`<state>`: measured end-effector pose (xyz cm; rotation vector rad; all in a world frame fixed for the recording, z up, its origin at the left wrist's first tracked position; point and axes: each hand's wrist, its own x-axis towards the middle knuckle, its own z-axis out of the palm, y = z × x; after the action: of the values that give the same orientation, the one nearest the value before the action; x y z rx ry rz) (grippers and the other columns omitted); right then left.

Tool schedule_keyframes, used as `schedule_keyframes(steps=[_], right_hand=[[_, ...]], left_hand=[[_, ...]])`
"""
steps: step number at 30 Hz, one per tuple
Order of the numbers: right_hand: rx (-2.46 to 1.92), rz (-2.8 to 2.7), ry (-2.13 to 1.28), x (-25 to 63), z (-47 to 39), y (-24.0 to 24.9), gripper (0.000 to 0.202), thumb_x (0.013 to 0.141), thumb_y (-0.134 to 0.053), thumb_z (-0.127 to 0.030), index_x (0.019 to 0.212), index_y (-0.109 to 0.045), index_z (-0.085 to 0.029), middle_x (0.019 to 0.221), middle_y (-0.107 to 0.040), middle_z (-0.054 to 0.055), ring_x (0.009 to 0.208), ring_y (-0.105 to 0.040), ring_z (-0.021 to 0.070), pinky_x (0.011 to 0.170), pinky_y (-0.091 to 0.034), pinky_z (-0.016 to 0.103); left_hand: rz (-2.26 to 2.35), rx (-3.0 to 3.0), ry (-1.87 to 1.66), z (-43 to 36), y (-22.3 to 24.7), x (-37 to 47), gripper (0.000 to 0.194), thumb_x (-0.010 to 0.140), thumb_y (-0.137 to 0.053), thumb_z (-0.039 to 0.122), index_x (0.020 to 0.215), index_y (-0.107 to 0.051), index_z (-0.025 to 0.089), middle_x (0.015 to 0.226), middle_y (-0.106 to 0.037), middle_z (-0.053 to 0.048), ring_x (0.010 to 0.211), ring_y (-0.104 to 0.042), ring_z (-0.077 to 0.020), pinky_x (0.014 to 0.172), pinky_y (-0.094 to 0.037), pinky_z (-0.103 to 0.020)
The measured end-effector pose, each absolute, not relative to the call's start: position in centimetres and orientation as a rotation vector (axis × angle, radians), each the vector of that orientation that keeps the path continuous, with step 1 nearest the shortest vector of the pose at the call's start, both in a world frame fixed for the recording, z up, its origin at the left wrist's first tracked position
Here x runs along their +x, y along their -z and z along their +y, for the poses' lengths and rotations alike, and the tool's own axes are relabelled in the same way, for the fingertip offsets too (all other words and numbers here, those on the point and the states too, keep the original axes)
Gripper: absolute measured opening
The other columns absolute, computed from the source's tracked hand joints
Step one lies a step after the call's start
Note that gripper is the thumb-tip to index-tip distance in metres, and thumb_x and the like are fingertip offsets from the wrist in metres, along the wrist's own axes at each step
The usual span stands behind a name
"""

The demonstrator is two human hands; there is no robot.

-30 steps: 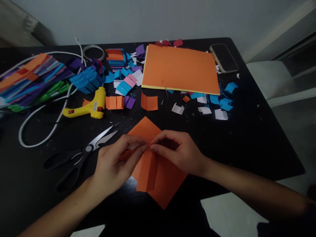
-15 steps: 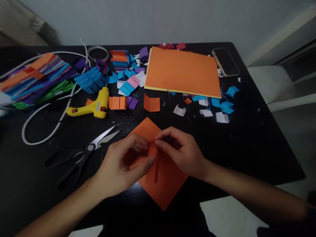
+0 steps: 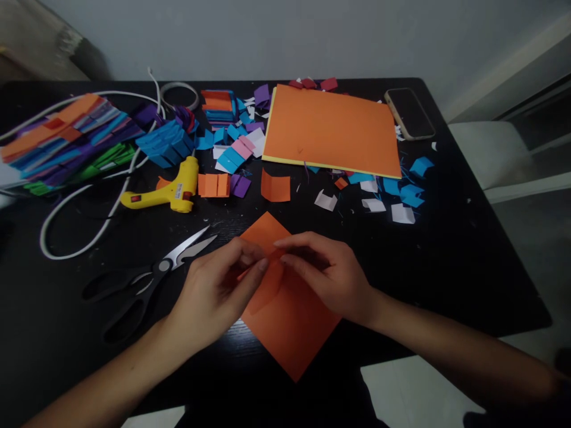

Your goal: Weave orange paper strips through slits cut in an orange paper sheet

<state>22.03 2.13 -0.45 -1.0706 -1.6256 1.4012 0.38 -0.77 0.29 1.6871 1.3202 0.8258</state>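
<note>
An orange paper square [image 3: 298, 333] lies turned like a diamond on the black table, below both hands. My left hand [image 3: 227, 279] is over its left corner, thumb and index finger pinched together near a small orange piece [image 3: 270, 282] standing over the square. From the right, my right hand [image 3: 328, 267] reaches to the top of that piece, with thumb and index tips near each other. What exactly each fingertip grips is too small and blurred to make out. Black-handled scissors [image 3: 164, 266] lie partly open beside my left hand.
A yellow glue gun [image 3: 178, 190] lies left of small folded papers. Farther back are orange sheets [image 3: 334, 131], a phone [image 3: 409, 113], a tape roll [image 3: 179, 95] and stacks of coloured strips [image 3: 66, 137]. A white cable [image 3: 44, 238] loops at left. Paper scraps [image 3: 402, 213] lie at right.
My left thumb has moved up and closed toward its index finger. The small orange piece between the hands has shifted and tilted. My right index finger has stretched slightly leftward.
</note>
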Motion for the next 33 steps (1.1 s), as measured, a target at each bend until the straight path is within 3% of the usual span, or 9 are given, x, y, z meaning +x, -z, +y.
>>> schedule_keyframes(steps=[10, 19, 24, 33], right_hand=[[-1.06, -1.552, -1.422, 21.93, 2.18, -0.23, 0.011, 0.095, -0.073, -0.02, 0.103, -0.079, -0.025, 0.102, -0.082, 0.001, 0.096, -0.078, 0.0158, 0.086, -0.064, 0.027], [-1.084, -1.436, -1.515, 21.79, 2.1, -0.21, 0.009, 0.091, -0.077, -0.022, 0.1, -0.08, -0.025, 0.099, -0.082, 0.001, 0.095, -0.079, 0.0175, 0.088, -0.066, 0.031], [-1.155, -1.439, -1.508, 21.83, 2.07, -0.09, 0.014, 0.087, -0.083, -0.028, 0.1, -0.08, -0.025, 0.097, -0.082, 0.002, 0.091, -0.079, 0.018, 0.08, -0.065, 0.028], [-1.14, -1.518, -1.524, 21.96, 2.37, -0.32, 0.005, 0.092, -0.077, -0.028, 0.093, -0.081, -0.025, 0.091, -0.083, 0.0, 0.087, -0.079, 0.0171, 0.078, -0.064, 0.027]], left_hand=[[1.378, 1.82, -0.929, -0.99, -0.06, 0.62, 0.003, 0.095, -0.07, 0.021, 0.098, -0.069, 0.02, 0.079, -0.072, 0.0, 0.064, -0.066, -0.0111, 0.055, -0.052, -0.022], [1.349, 1.795, -0.962, -1.07, -0.17, 0.77, 0.01, 0.094, -0.074, 0.021, 0.103, -0.072, 0.021, 0.082, -0.074, 0.001, 0.068, -0.07, -0.0105, 0.061, -0.058, -0.02], [1.377, 1.871, -1.005, -0.92, -0.55, 0.95, 0.008, 0.092, -0.077, 0.021, 0.098, -0.073, 0.022, 0.082, -0.076, 0.002, 0.068, -0.072, -0.0112, 0.061, -0.058, -0.02], [1.377, 1.876, -1.018, -1.02, -0.74, 0.95, 0.009, 0.091, -0.079, 0.022, 0.099, -0.074, 0.024, 0.08, -0.076, 0.003, 0.066, -0.072, -0.0117, 0.059, -0.058, -0.021]])
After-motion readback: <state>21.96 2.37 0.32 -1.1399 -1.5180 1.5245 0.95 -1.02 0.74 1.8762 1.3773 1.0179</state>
